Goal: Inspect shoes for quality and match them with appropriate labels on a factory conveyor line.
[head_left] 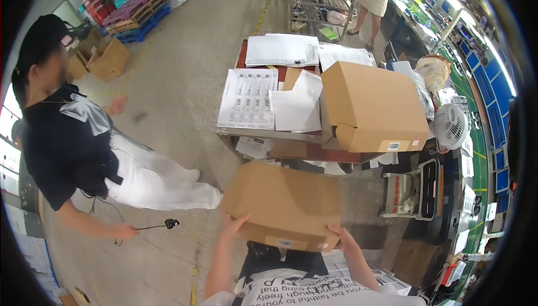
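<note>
A closed brown cardboard box (283,199) is held in front of my body, with a barcode label on the side facing me. My left hand (234,225) grips its near left corner, thumb on top. At the near right corner my right hand (343,237) holds it the same way; the fingers under the box are hidden. Beyond, a second brown carton (378,107) of like shape sits on the right part of a work table (241,133). Printed sheets (246,97) and a torn white sheet (297,104) lie on the table left of that carton.
At left stands a person (73,121) in black top and white trousers, holding a cable. A metal rack (322,3) and another person (372,3) are at the back. Two fans (450,127) and a folding chair (412,191) are on the right, beside a long green bench (481,183).
</note>
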A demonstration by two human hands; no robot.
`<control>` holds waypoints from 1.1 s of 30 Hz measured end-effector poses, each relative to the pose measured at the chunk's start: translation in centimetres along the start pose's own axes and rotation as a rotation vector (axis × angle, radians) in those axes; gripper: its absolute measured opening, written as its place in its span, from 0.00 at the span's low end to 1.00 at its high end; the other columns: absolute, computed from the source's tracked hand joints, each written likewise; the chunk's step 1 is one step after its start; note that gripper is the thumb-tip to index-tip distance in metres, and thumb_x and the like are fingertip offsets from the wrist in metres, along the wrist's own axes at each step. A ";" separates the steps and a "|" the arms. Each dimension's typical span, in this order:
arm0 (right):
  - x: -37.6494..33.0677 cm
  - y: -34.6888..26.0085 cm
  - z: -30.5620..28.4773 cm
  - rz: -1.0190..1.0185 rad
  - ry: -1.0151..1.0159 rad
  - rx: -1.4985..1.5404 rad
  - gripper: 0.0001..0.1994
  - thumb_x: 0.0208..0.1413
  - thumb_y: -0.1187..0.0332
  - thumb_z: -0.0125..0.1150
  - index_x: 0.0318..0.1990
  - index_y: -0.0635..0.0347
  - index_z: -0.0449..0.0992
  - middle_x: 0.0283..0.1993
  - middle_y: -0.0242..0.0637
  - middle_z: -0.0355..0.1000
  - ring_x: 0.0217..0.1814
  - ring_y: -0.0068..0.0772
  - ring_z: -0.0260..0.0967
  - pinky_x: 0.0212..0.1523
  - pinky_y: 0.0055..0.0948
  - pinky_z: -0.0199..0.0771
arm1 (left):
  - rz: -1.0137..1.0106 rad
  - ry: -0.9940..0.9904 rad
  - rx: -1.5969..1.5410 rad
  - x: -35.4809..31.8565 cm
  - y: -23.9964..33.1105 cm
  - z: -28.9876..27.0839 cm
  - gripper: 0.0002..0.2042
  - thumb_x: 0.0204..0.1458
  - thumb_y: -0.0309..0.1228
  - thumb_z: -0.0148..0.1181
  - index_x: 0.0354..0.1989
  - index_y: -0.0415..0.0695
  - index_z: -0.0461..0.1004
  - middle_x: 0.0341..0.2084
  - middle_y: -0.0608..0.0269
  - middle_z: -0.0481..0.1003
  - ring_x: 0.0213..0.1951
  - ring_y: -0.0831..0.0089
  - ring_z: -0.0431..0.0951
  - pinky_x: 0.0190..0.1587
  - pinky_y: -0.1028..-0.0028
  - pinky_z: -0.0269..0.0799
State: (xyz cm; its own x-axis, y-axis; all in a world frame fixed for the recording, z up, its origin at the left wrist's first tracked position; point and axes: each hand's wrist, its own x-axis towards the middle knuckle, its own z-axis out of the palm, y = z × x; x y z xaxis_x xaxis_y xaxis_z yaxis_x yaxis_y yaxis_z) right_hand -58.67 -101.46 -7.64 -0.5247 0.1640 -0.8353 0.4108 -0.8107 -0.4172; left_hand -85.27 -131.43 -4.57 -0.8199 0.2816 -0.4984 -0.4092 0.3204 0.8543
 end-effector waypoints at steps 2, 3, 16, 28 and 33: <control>-3.3 0.7 5.8 0.058 -0.035 0.040 0.26 0.49 0.63 0.64 0.53 0.70 0.68 0.51 0.46 0.70 0.52 0.39 0.69 0.51 0.36 0.69 | 0.115 0.010 0.107 -3.1 5.0 -5.8 0.39 0.39 0.34 0.73 0.60 0.38 0.58 0.54 0.50 0.64 0.52 0.65 0.70 0.50 0.69 0.69; -4.8 0.6 8.6 0.058 0.004 0.050 0.27 0.50 0.62 0.63 0.54 0.70 0.67 0.52 0.46 0.70 0.53 0.39 0.68 0.53 0.36 0.67 | 0.051 0.106 0.194 -4.9 7.6 -8.4 0.41 0.40 0.33 0.72 0.62 0.39 0.54 0.55 0.50 0.63 0.52 0.65 0.69 0.52 0.68 0.68; 3.9 -11.7 32.1 -0.469 -0.190 0.248 0.31 0.49 0.61 0.65 0.56 0.67 0.57 0.52 0.43 0.65 0.56 0.38 0.65 0.53 0.35 0.68 | 0.022 -0.127 -0.506 8.7 19.9 -3.9 0.35 0.51 0.41 0.62 0.63 0.45 0.49 0.51 0.54 0.67 0.46 0.62 0.73 0.44 0.62 0.72; 19.5 -15.7 35.3 -0.229 -0.496 -0.143 0.49 0.43 0.42 0.66 0.64 0.67 0.50 0.66 0.47 0.49 0.63 0.38 0.54 0.59 0.45 0.56 | 0.202 0.230 -0.075 33.2 24.3 -3.0 0.23 0.42 0.20 0.67 0.48 0.37 0.65 0.37 0.54 0.75 0.37 0.64 0.77 0.39 0.64 0.75; 16.6 -17.5 35.3 -0.077 -0.403 -0.335 0.38 0.51 0.43 0.59 0.62 0.60 0.60 0.61 0.44 0.61 0.61 0.37 0.57 0.54 0.44 0.61 | 0.290 0.226 0.022 33.7 33.9 -7.6 0.25 0.39 0.19 0.66 0.48 0.34 0.63 0.36 0.53 0.73 0.37 0.64 0.77 0.38 0.64 0.74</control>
State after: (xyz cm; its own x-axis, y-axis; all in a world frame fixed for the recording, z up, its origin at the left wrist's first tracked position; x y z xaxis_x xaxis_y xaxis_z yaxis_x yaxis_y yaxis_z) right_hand -100.91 -104.41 -1.54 -0.7805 -0.0667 -0.6215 0.5412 -0.5698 -0.6184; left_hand -129.79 -118.01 8.73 -0.9694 0.1569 -0.1888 -0.1405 0.2764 0.9507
